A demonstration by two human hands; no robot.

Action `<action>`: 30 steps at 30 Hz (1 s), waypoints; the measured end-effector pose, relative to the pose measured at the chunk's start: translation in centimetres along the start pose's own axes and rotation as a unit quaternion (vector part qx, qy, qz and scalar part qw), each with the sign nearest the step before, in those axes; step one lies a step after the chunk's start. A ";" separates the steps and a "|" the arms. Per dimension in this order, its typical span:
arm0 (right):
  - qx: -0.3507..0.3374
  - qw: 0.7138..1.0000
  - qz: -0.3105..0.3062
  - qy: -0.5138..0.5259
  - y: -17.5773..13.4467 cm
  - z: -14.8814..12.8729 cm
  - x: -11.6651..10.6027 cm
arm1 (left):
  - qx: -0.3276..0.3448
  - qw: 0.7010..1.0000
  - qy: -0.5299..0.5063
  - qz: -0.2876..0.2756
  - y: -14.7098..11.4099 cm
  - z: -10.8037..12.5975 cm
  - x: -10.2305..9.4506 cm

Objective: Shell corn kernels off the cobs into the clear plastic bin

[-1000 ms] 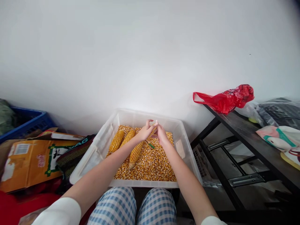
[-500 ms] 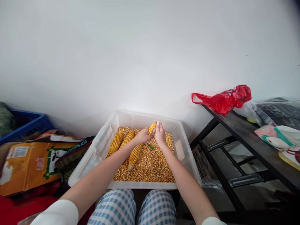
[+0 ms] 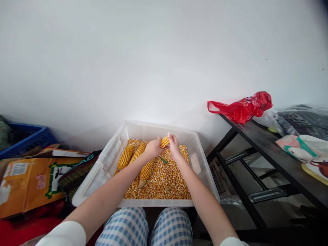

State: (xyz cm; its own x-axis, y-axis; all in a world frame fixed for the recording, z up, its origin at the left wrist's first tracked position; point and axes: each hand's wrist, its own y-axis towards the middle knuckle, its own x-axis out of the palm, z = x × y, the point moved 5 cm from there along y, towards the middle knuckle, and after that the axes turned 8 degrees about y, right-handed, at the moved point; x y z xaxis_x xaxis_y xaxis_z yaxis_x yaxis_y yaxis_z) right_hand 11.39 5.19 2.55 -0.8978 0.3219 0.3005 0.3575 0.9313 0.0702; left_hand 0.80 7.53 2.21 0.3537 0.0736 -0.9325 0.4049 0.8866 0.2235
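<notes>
Left hand [image 3: 153, 149]: fingers curled around the near end of a corn cob [image 3: 164, 142]. Right hand [image 3: 174, 146]: thumb and fingers closed on the cob's far end, some fingers hidden. The cob thus lies between both sets of fingers, above loose kernels [image 3: 166, 181] in a translucent tub [image 3: 156, 203]. Three other cobs [image 3: 125, 156] lie left of and nearer than the fingertips; a green piece [image 3: 163, 160] rests just below them. A red bag [image 3: 241, 111] lies well apart, to their right.
</notes>
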 end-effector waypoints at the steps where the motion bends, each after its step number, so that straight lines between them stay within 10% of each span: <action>1: -0.007 1.000 -0.012 -0.003 0.1 -0.1 0.0 | 0.007 1.000 -0.018 -0.004 0.1 -0.1 0.0; 12: -0.151 0.963 -0.044 -0.219 0.8 -0.4 -1.5 | 0.045 0.995 -0.094 -0.009 0.5 -0.6 0.6; 25: 0.021 0.990 -0.027 -0.139 2.2 0.8 -2.2 | 0.059 0.998 -0.027 0.001 0.7 -1.3 -0.6; 30: -0.036 0.963 -0.061 -0.260 1.4 0.7 -1.4 | 0.079 0.996 -0.020 0.026 0.8 -1.4 -0.7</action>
State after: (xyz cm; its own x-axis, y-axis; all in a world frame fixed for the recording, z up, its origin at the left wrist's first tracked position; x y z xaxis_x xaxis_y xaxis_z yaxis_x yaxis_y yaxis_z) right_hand 12.97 6.14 1.53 -0.9348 0.2706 -0.2302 0.2416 0.9592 0.1465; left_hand -0.26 8.80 2.62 0.4094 0.0977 -0.9071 0.5114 0.7988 0.3169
